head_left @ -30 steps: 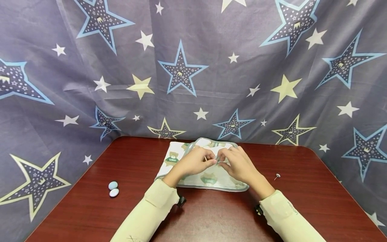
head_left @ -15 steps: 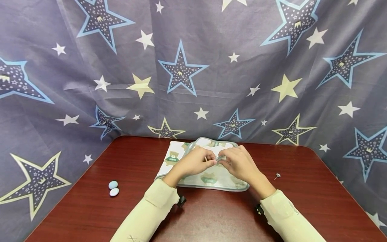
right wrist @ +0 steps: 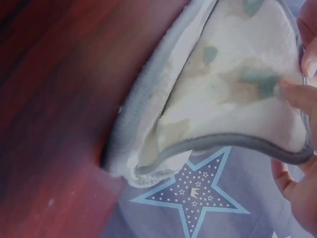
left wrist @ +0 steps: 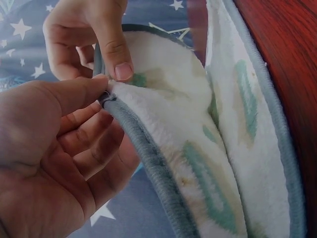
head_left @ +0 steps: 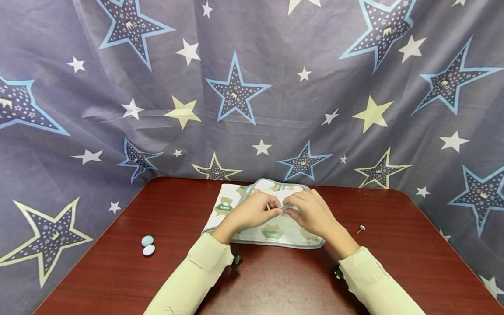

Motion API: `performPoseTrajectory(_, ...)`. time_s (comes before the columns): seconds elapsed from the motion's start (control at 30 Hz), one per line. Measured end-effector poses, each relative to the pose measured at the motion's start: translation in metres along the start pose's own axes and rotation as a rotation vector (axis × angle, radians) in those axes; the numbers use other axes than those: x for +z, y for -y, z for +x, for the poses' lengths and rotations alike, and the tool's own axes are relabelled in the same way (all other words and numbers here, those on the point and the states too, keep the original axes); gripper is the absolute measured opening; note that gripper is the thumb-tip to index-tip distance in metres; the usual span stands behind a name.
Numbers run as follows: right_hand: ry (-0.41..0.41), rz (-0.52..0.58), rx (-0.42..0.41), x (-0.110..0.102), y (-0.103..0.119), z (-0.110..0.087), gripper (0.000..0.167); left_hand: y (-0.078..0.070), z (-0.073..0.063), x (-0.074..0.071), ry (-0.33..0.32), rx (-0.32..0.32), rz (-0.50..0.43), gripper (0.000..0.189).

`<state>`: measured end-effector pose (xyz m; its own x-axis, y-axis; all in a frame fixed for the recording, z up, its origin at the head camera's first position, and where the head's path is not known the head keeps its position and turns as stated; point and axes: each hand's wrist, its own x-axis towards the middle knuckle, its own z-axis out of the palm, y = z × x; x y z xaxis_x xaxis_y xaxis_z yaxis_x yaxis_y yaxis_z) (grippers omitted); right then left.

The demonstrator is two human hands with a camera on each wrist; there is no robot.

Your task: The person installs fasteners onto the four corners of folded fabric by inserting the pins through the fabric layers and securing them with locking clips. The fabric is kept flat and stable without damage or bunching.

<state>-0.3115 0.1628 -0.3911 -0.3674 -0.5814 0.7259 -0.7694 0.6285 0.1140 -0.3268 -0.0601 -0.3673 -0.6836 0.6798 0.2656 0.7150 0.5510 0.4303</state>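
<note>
A white fleecy cloth (head_left: 271,232) with a bear print and grey-blue bound edging lies folded on the table, its upper layer lifted along one edge. With thumb and fingertips, my left hand (head_left: 253,210) pinches that bound edge; the left wrist view shows the grip closely. My right hand (head_left: 315,214) pinches the same edge a short way to the right, its thumb (right wrist: 297,94) lying on the fleecy side. A short stretch of edging shows between the two hands. Whether anything small is held under the fingers is hidden.
Two small oval pieces, one light blue (head_left: 147,240) and one white (head_left: 148,250), lie on the left of the dark red table (head_left: 189,201). A small pin with a pale round head (head_left: 362,228) lies at the right. A star-patterned curtain (head_left: 252,87) hangs behind.
My right hand has shifted slightly and its fingers have come closer together on the cloth, with more edging showing between the hands. The left hand has stayed put.
</note>
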Motion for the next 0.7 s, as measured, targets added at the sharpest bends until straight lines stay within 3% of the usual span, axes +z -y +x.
performPoseTrajectory(0.23,0.044,0.036,0.001,-0.002,-0.001,0.0,0.021,-0.001,0.0,-0.002,0.005,-0.005,0.002,0.009)
performPoseTrajectory(0.47,0.074,0.082,-0.019,-0.005,-0.003,0.001,0.017,0.005,-0.007,-0.011,0.013,0.041,-0.064,0.012)
performPoseTrajectory(0.7,0.087,0.129,-0.05,-0.005,-0.006,0.001,0.018,0.023,-0.032,-0.033,0.024,0.021,0.07,0.013)
